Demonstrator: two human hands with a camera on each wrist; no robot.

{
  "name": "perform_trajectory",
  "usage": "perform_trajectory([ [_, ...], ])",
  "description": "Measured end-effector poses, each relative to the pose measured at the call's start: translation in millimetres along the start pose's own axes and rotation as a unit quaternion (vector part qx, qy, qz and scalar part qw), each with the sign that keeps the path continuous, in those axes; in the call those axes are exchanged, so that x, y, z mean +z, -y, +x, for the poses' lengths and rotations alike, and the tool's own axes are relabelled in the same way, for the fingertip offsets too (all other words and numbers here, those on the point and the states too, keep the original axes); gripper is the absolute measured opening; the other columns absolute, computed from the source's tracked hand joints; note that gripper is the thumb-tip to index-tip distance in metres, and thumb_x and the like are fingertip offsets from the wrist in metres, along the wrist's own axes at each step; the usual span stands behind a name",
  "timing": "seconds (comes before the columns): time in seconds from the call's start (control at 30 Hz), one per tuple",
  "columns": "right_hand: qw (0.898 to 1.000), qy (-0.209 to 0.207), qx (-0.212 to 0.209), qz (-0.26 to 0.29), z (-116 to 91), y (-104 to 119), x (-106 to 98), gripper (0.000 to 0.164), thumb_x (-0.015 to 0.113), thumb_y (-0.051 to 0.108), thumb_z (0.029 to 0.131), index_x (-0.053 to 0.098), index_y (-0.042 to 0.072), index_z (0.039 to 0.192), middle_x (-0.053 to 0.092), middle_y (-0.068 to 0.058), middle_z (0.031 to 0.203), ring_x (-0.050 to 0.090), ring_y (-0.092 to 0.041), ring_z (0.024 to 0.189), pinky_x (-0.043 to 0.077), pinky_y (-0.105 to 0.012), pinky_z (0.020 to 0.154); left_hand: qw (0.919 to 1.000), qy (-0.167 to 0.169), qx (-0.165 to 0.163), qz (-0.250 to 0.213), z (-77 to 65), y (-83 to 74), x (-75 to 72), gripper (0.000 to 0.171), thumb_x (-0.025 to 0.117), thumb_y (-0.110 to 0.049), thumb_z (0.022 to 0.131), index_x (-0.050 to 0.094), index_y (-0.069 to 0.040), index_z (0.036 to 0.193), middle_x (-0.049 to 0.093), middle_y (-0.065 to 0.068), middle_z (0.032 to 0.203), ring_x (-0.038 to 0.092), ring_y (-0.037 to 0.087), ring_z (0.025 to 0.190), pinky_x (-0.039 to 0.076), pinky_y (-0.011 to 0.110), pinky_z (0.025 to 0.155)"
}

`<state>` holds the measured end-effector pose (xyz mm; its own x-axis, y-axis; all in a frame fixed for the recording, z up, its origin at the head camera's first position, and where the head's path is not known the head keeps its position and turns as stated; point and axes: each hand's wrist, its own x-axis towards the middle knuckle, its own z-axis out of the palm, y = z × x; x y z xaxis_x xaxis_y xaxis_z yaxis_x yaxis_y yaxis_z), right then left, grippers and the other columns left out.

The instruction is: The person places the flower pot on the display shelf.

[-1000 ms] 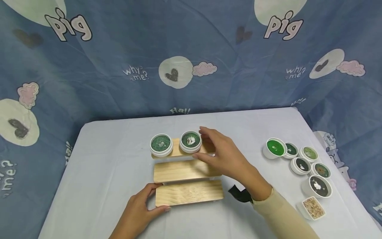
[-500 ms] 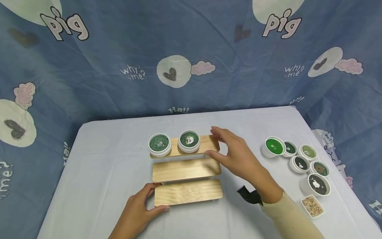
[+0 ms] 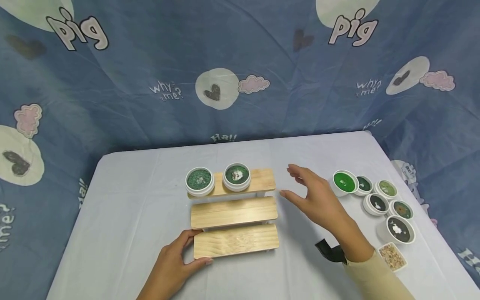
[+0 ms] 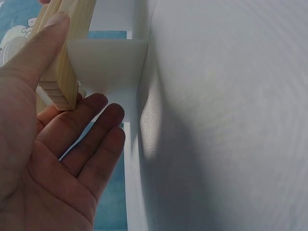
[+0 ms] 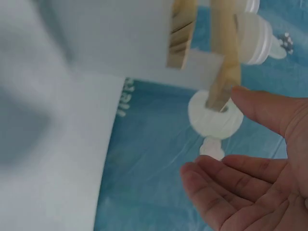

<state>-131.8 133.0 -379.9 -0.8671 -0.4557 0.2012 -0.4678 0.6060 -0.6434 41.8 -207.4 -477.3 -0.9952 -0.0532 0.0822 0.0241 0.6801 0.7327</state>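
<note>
- Head view, surroundings: blue printed backdrop [image 3: 150, 108] hangs behind and at both sides of a white-covered table [image 3: 131, 200].
- Right of the rack, beyond the right hand: a bright-green-filled cup [image 3: 338, 193] stands near four low tubs [image 3: 371, 210], filled dark green, light green, near-black and brownish green.
- Nearer the person on that side: a larger white cup [image 3: 383, 233] with dark fill and a white patch, then a square dish [image 3: 398, 253] of pale bits.
- Obstruction: the beige sleeve [image 3: 375, 279] and a black strap [image 3: 331, 252] lie across the view left of the dish; whether sleeve and dish touch cannot be told.
- Left hand [image 3: 173, 260]: thumb and fingers pinch the left end of the lowest plank. Left wrist view shows a whitish support panel [image 4: 108, 60] beneath that plank.
- Three-tier wooden rack [image 3: 233, 211]: stands between both hands, lowest plank nearest the person.
- Top plank: green-filled left tub [image 3: 200, 193] at its left end, white-marked right tub [image 3: 237, 188] beside it, near its middle.
- Right hand [image 3: 318, 202]: thumb and fingers spread apart, just right of the rack, a visible gap between.
</note>
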Motion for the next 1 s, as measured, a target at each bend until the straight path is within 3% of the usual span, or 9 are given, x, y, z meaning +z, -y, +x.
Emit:
perform_trajectory([
  [0.23,0.997,-0.024,0.025,-0.066,-9.2,-21.2,-8.8,0.063,0.083,0.020,0.093,0.055,0.001,0.146,0.062,-0.020,0.140,0.060,-0.041,0.124,0.049,-0.058,0.103,0.9999,-0.006,0.012,0.003,0.1,0.6,0.9,0.066,0.096,-0.041,0.072,0.065,-0.024,0.128,0.073,-0.015,0.124,0.067,0.011,0.117,0.056,0.040,0.096],
  [0.47,0.993,-0.055,0.045,-0.096,-16.1,-40.2,-17.3,0.062,0.083,0.015,0.092,0.055,-0.003,0.144,0.061,-0.025,0.138,0.058,-0.044,0.127,0.046,-0.060,0.105,1.0000,0.002,-0.002,0.002,0.1,-0.7,0.3,0.067,0.096,-0.042,0.073,0.064,-0.023,0.130,0.075,-0.008,0.124,0.065,0.016,0.121,0.054,0.048,0.099],
  [0.7,0.987,-0.084,0.056,-0.124,-20.5,-66.1,-21.7,0.063,0.082,0.014,0.090,0.053,-0.010,0.141,0.057,-0.032,0.139,0.050,-0.050,0.131,0.040,-0.063,0.108,0.9999,-0.003,0.007,0.009,1.6,-0.5,-0.3,0.068,0.096,-0.041,0.072,0.064,-0.022,0.130,0.075,-0.007,0.122,0.066,0.017,0.121,0.054,0.049,0.099],
  [1.0,0.975,-0.090,0.119,-0.161,-23.4,-96.3,-30.7,0.066,0.081,0.014,0.090,0.050,-0.017,0.139,0.052,-0.039,0.138,0.046,-0.058,0.128,0.038,-0.069,0.105,1.0000,0.004,-0.001,0.002,0.6,0.0,0.0,0.066,0.096,-0.041,0.074,0.064,-0.024,0.129,0.074,-0.010,0.124,0.066,0.015,0.120,0.055,0.048,0.097],
])
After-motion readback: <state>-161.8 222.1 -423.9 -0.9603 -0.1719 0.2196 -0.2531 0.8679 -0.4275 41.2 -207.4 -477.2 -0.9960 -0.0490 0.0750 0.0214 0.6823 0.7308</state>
